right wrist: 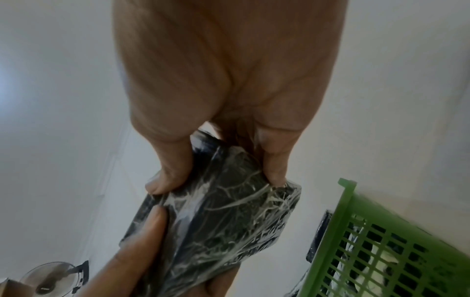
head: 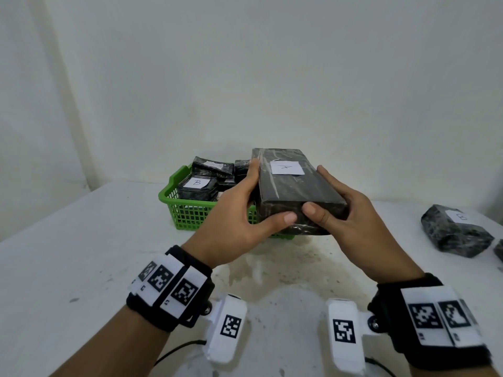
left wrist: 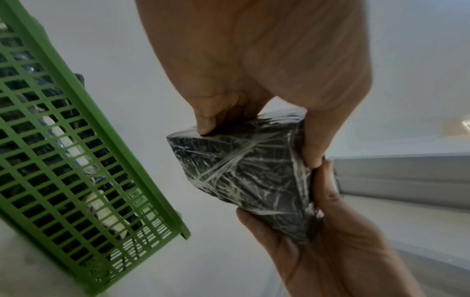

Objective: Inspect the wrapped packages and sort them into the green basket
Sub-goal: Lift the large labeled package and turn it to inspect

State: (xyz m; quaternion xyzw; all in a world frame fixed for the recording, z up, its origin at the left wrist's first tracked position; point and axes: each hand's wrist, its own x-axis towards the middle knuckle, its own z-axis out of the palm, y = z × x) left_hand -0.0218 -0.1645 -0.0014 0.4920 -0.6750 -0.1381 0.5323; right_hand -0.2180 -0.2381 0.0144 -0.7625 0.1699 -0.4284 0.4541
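Note:
A long black package [head: 292, 191] wrapped in clear film, with a white label marked "A", is held up above the table in front of the green basket [head: 187, 213]. My left hand [head: 239, 213] grips its left side and near end, and my right hand [head: 340, 213] grips its right side, thumbs on the near end. The wrist views show the package [left wrist: 251, 172] [right wrist: 229, 225] from below, pinched between both hands. The green basket [left wrist: 63, 160] [right wrist: 396, 245] holds several black wrapped packages, one labelled "B" [head: 196, 186].
A bulky black wrapped package [head: 454, 229] with a white label lies on the white table [head: 81, 254] at the right. Part of another dark package [head: 499, 251] shows at the right edge. A white wall stands close behind the basket.

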